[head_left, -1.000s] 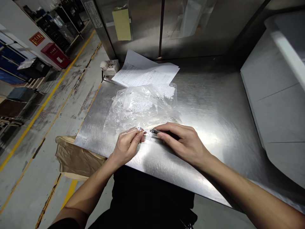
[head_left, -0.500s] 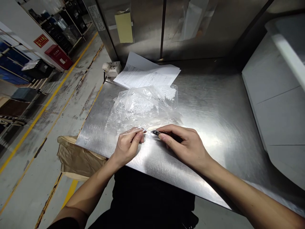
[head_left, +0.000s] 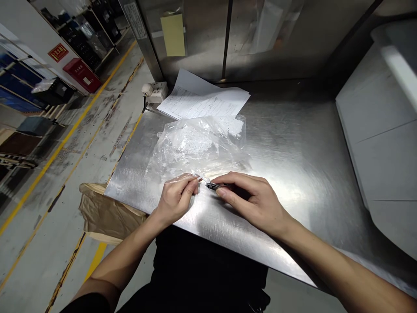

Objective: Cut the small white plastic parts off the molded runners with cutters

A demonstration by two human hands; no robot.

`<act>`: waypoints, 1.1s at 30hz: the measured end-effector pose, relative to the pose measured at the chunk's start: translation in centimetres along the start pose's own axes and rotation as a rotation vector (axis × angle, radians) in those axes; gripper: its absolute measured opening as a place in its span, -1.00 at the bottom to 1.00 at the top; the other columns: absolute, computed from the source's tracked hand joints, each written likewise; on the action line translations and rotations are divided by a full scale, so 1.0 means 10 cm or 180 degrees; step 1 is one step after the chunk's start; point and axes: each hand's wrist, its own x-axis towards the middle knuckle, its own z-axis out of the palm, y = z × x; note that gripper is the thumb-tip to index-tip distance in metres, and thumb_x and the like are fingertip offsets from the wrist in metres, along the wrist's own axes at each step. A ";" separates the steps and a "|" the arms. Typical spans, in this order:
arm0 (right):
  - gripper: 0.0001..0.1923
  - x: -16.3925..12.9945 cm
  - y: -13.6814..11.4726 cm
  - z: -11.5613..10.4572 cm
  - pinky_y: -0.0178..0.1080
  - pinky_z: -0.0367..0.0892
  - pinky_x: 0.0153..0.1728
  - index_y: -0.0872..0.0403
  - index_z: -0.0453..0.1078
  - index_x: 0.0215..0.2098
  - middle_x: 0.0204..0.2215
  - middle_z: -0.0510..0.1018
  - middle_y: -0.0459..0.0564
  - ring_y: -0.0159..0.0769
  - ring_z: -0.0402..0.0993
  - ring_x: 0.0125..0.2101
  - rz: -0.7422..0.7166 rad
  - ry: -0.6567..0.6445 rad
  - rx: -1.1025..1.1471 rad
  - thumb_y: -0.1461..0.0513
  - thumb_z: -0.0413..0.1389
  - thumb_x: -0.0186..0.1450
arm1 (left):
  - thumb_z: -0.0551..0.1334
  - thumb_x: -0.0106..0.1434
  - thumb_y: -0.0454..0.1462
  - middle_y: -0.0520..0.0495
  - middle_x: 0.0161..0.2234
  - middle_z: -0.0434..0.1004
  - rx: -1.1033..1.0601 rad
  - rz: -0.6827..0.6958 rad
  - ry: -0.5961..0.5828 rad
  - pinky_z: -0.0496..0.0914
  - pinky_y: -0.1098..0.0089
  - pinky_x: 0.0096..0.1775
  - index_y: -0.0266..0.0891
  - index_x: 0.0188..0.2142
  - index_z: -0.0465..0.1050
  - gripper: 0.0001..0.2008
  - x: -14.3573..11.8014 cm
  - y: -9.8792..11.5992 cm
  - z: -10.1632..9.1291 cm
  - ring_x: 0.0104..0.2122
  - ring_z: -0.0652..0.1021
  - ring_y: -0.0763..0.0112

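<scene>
My left hand (head_left: 178, 198) pinches a small white piece (head_left: 197, 176) between thumb and forefinger; its exact kind is too small to tell. Close by on the right, my right hand (head_left: 249, 195) is closed on small dark metal nail clippers (head_left: 212, 186), their tip pointing at the white piece. Just beyond both hands lies a clear plastic bag (head_left: 163, 154), spread flat on the steel table (head_left: 276, 148). Many tiny white pieces (head_left: 195, 139) are heaped in or on the bag. Its near edge reaches my left fingers.
Printed papers (head_left: 202, 98) lie behind the bag, beside a white power socket (head_left: 158, 92). A grey casing (head_left: 384, 130) stands at the right. Below the table's left edge is a brown paper-lined container (head_left: 107, 213). A steel panel (head_left: 202, 39) rises at the back.
The nail clippers have tilted and dropped slightly in my right hand, a little away from the white piece. My left hand keeps its pinch. The whole view has shifted slightly.
</scene>
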 end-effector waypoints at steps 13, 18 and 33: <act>-0.84 -0.02 0.02 0.05 -0.14 0.61 -0.20 -0.07 0.73 0.01 -0.16 0.83 -0.06 -0.16 0.78 -0.22 0.0025 0.0082 -0.0002 0.14 0.30 0.55 | 0.19 0.64 -0.32 0.03 -0.44 0.58 0.0266 0.0205 0.0025 0.51 0.42 -0.30 -0.24 -0.07 0.60 -0.81 0.00 0.00 0.01 -0.44 0.60 0.45; -0.84 -0.03 0.02 0.08 -0.19 0.54 -0.29 -0.05 0.73 -0.02 -0.21 0.83 -0.07 -0.21 0.73 -0.29 0.0130 0.0183 0.0012 0.13 0.30 0.54 | 0.23 0.63 -0.32 0.00 -0.40 0.66 0.0373 0.0176 0.0036 0.53 0.43 -0.28 -0.25 -0.02 0.64 -0.83 -0.02 -0.02 0.02 -0.42 0.65 0.44; -0.81 -0.01 0.09 0.06 -0.21 0.47 -0.35 0.00 0.73 -0.08 -0.34 0.75 -0.04 -0.21 0.69 -0.33 0.0181 0.0521 0.0027 0.09 0.31 0.52 | 0.24 0.64 -0.23 -0.04 -0.35 0.75 0.0243 -0.0298 -0.0050 0.63 0.38 -0.23 -0.20 0.00 0.69 -0.78 -0.04 -0.01 0.00 -0.35 0.75 0.34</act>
